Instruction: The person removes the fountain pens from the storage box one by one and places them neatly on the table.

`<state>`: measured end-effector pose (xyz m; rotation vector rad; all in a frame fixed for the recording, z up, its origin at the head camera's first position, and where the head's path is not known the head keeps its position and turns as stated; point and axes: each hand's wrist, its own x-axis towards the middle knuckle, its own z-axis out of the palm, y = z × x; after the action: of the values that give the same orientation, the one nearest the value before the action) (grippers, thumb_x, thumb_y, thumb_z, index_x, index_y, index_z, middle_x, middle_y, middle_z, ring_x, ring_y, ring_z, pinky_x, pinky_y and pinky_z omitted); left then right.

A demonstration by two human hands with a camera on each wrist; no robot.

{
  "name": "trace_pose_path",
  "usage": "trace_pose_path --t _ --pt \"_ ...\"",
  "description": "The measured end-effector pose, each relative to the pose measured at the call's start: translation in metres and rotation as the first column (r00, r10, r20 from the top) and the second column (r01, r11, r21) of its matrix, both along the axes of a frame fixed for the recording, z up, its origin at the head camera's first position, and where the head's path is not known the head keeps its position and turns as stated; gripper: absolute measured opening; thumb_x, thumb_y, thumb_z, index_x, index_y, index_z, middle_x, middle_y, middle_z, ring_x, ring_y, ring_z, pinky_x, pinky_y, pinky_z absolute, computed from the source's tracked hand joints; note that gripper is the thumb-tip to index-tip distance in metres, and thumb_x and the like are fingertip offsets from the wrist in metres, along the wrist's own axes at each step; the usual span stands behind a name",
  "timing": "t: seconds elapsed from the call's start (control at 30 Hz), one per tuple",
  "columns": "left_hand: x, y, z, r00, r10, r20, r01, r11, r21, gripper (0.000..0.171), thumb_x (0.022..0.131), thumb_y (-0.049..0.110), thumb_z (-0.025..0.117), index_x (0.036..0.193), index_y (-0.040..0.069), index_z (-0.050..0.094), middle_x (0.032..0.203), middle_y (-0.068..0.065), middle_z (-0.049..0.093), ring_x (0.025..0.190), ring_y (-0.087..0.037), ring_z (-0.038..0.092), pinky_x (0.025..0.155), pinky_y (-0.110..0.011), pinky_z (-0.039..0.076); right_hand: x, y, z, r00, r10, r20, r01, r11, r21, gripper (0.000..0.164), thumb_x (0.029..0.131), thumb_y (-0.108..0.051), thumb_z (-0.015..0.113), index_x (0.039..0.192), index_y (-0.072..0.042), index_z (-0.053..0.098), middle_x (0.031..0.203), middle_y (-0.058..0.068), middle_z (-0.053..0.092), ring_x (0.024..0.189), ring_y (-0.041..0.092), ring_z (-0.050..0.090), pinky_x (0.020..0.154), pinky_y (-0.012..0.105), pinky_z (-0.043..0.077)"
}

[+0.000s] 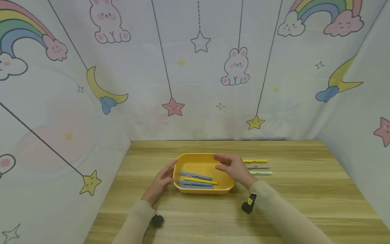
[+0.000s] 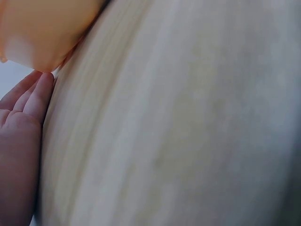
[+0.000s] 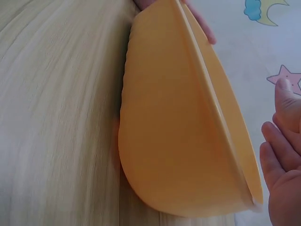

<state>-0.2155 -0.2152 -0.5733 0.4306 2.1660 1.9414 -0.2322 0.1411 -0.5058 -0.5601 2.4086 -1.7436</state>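
The oblong yellow plastic tray lies lengthwise nine-to-three o'clock, its nine-o'clock end touched by the loosely straight-fingered left hand, the empty, spread-fingered right hand near its two-o'clock corner

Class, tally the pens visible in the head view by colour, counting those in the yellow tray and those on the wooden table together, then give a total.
Blue pens: 3
Yellow pens: 2
Dull pink pen: 1
Pale green pen: 1
Total visible: 7
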Motion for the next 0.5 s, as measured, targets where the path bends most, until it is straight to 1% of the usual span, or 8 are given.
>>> trace_pose_path --t 0.1,0.23,0.3,0.43,0.5 --pt "0.0 0.0 0.0 1.0 0.003 -0.002 -0.003 1.0 -0.004 0.07 0.1 0.004 0.058 0.164 0.027 0.039 0.167 -0.016 0.037 0.153 -0.038 0.038 0.124 -0.057 0.025 -0.001 -0.007 0.001 0.999 0.031 0.015 -0.032 0.999 0.038 0.049 0.097 -0.007 0.074 0.143 0.002 0.062 0.144 0.018 0.064 0.134 0.035 0.061 0.109 0.044 0.05" --pt "0.0 -0.001 0.0 1.0 0.003 0.0 -0.003 1.0 -0.004 0.07 0.1 0.004 0.058 0.164 0.027 0.038 0.168 -0.016 0.037 0.153 -0.037 0.037 0.123 -0.054 0.026 -0.001 -0.015 0.001 0.998 0.063 0.017 -0.065 0.993 0.094 0.049 0.097 -0.01 0.074 0.144 0.001 0.062 0.143 0.017 0.065 0.134 0.034 0.061 0.108 0.042 0.052" --pt "0.0 -0.001 0.0 1.0 0.0 -0.001 0.0 1.0 -0.003 0.07 0.1 0.004 0.057 0.164 0.027 0.038 0.167 -0.015 0.037 0.153 -0.036 0.037 0.123 -0.049 0.029 -0.002 -0.019 -0.001 0.998 0.064 0.016 -0.066 0.991 0.114 0.048 0.097 -0.011 0.075 0.143 -0.001 0.063 0.142 0.015 0.066 0.133 0.033 0.062 0.106 0.041 0.053" --pt "0.0 0.0 0.001 1.0 -0.006 0.001 0.006 1.0 -0.001 0.07 0.1 0.004 0.058 0.164 0.027 0.038 0.168 -0.014 0.037 0.153 -0.035 0.038 0.119 -0.032 0.035 -0.004 -0.027 -0.005 0.998 0.069 0.007 -0.069 0.988 0.138 0.047 0.097 -0.012 0.075 0.141 -0.001 0.065 0.139 0.015 0.068 0.13 0.032 0.065 0.105 0.041 0.054" --pt "0.0 0.0 0.001 1.0 -0.009 0.004 0.009 1.0 -0.002 0.07 0.1 0.004 0.057 0.164 0.027 0.038 0.168 -0.014 0.036 0.153 -0.035 0.038 0.117 -0.028 0.036 -0.005 -0.031 -0.007 0.997 0.075 0.003 -0.074 0.984 0.16 0.046 0.097 -0.012 0.075 0.14 -0.002 0.066 0.138 0.014 0.069 0.128 0.031 0.066 0.104 0.04 0.055"
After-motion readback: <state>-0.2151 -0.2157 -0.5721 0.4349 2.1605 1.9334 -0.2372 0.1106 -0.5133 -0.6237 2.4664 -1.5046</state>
